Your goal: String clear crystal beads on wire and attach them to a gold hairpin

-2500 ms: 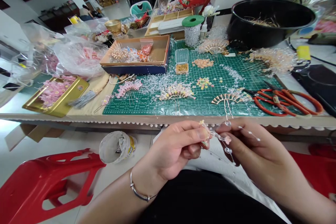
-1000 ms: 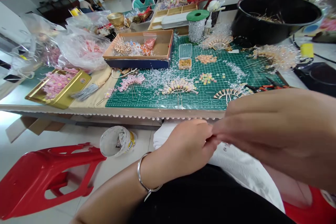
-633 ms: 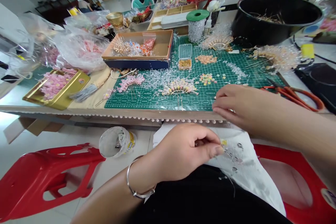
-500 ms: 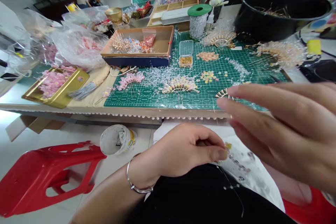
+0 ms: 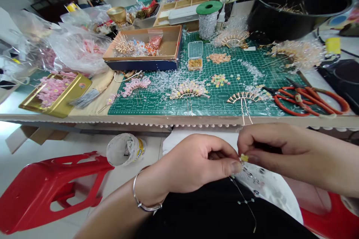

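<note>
Over my lap, my left hand (image 5: 196, 166) is closed in a pinch on a thin wire strand of clear beads (image 5: 246, 190) that trails down over my black trousers. My right hand (image 5: 269, 147) meets it fingertip to fingertip, pinched on a small yellow bead (image 5: 244, 158) at the top of the strand. A silver bangle sits on my left wrist. On the green cutting mat (image 5: 218, 101) just beyond lie a gold fan-shaped hairpin (image 5: 243, 99) and a beaded one (image 5: 188, 91).
Orange-handled pliers (image 5: 305, 99) lie at the mat's right. A cardboard tray (image 5: 171, 44) of parts, a small bead box (image 5: 194, 56), a wire spool (image 5: 207, 22) and a black pot (image 5: 300, 7) stand behind. A red stool (image 5: 47, 190) and a white tub (image 5: 126, 149) are on the floor at left.
My right hand reached out to the table edge, then came back down to meet my left hand at the strand's tip. The left hand stayed over my lap, still pinching the strand.
</note>
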The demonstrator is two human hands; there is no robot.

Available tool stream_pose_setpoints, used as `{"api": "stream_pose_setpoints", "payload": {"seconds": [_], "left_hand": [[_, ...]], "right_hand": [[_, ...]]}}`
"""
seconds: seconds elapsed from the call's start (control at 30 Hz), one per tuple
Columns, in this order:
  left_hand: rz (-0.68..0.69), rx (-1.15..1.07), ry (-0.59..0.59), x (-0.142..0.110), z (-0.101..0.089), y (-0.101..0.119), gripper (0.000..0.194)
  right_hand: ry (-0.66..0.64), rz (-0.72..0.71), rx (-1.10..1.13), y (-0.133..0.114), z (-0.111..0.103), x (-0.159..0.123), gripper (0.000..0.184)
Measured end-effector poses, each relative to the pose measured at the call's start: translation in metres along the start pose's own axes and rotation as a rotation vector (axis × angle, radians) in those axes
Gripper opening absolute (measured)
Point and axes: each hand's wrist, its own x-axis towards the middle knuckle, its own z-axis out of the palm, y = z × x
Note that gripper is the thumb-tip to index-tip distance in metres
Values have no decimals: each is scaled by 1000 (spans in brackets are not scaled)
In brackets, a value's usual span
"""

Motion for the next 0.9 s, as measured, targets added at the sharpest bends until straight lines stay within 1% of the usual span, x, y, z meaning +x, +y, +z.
{"api": "stream_pose_setpoints", "payload": {"seconds": [0.07, 0.1, 0.27, 0.37, 0.43, 0.5, 0.57, 0.6, 0.67, 0.73, 0.77, 0.8, 0.9], "left_hand": [[6, 34, 15, 0, 2, 2, 13], [19, 52, 21, 0, 2, 3, 14], [62, 73, 52, -1, 5, 6, 19], [89, 90, 56, -1, 4, 5, 17], [115, 109, 68, -1, 3, 4, 18], [149, 112, 84, 0, 3, 2, 18], [188, 96, 101, 0, 3, 2, 17], [204, 78, 109, 0, 3, 2, 16], [215, 15, 112, 0, 4, 2, 17], [195, -83, 106, 2, 6, 0, 19], [178, -144, 100, 3, 7, -2, 20], [157, -208, 96, 4, 8, -3, 22], [94, -375, 118, 8, 11, -9, 26]], "right_hand": [[-156, 116, 122, 4, 1, 2, 31], [-198, 165, 213, 6, 2, 3, 31], [-267, 340, 807, 21, 15, 4, 31], [-253, 446, 967, 24, 26, -1, 35], [-197, 455, 1003, 22, 32, -5, 37], [-110, 437, 1016, 17, 37, -8, 36], [22, 389, 983, 12, 42, -11, 31], [100, 330, 909, 10, 44, -12, 26], [255, 147, 670, 7, 49, -16, 14], [360, -45, 422, 6, 53, -19, 5], [395, -125, 330, 6, 54, -20, 6], [424, -188, 265, 7, 54, -21, 13], [477, -370, 87, 9, 52, -21, 39]]}}
